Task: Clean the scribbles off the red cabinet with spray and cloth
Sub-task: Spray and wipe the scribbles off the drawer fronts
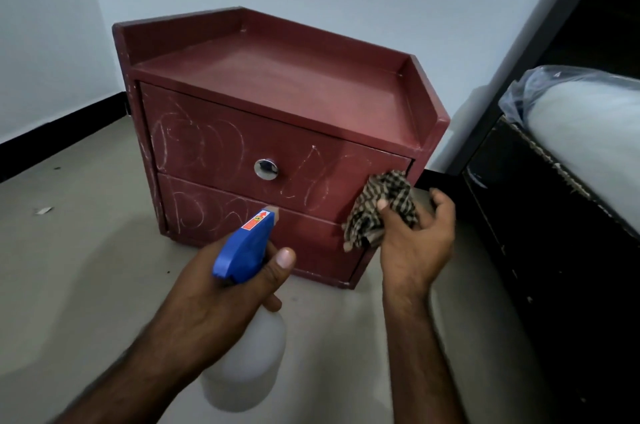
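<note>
1. Head view, the only one here: the red cabinet [277,84] sits on the floor [86,267] in the corner of the room. White scribbles [197,143] run over both drawer fronts, thickest on the left and around the chrome knob [266,169]; nothing looks wiped yet, so I'd call this the very start.
2. The left hand [221,288] is wrapped round the neck of the spray bottle [246,354], thumb up beside the blue head; the nozzle [273,212] points at the lower drawer. The trigger finger is hidden behind the head, so I can't tell if it's squeezing.
3. The right hand [415,240] pinches the checked cloth [381,205] between thumb and fingers, all bunched up, at the right end of the upper drawer; can't tell whether it's actually touching the wood.
4. Risk one: the nozzle is low and near the front, so a squeeze probably soaks one patch of the lower drawer and misses the upper scribbles; overdo it and it runs down onto the floor or into the gap between the drawers.
5. Risk two: that's a light pinch on a wadded cloth. Rub hard and it could slip out; a small wad may also just smear the marks instead of lifting them.
6. Risk three: the cabinet looks light on a smooth floor, so a sideways scrub could shove it; both hands are busy and nothing braces it.
7. Risk four: the black furniture [554,250] is just to the right, so wide strokes from that end could knock the elbow into it.
</note>
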Tool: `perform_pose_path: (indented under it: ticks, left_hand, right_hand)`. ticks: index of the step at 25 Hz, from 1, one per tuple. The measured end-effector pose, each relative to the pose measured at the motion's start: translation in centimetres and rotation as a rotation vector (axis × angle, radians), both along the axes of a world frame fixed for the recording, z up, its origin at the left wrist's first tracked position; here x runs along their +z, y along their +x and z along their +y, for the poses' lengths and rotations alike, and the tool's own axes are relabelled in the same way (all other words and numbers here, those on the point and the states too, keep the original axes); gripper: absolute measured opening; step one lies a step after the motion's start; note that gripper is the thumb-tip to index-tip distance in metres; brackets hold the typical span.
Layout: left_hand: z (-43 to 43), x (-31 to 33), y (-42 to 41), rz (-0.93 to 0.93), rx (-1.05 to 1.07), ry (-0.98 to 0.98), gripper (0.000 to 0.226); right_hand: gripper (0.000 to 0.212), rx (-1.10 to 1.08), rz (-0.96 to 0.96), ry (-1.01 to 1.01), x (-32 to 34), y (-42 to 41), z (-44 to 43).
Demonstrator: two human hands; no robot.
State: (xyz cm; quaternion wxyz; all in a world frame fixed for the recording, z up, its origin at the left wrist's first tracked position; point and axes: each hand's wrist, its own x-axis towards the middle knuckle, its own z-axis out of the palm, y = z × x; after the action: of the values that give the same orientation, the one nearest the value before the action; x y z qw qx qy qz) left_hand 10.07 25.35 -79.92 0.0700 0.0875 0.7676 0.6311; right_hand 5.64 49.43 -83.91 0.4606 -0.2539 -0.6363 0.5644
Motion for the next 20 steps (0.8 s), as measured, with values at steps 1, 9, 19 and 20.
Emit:
perform_pose_path:
  ticks: [1,9,19,20]
  left_hand:
    - [0.1,0.1,0.2,0.003,-0.008,0.001,0.04]
    - [0.6,1.9,2.0,0.033,-0.032,-0.008,0.043]
    - [2.8,3.1,3.3,0.064,-0.048,0.004,0.046]
    - [3.1,3.3,3.4,0.075,-0.041,0.01,0.047]
  right_hand:
    - [0.073,-0.013,0.015,0.018,0.8,-0.2,0.2]
    - [0.074,-0.003,-0.113,0.063,1.8,0.1,0.9]
    - [0.071,0.112,-0.19,0.079,4.5,1.2,1.6]
    - [0.07,0.118,-0.197,0.079,4.7,1.4,1.7]
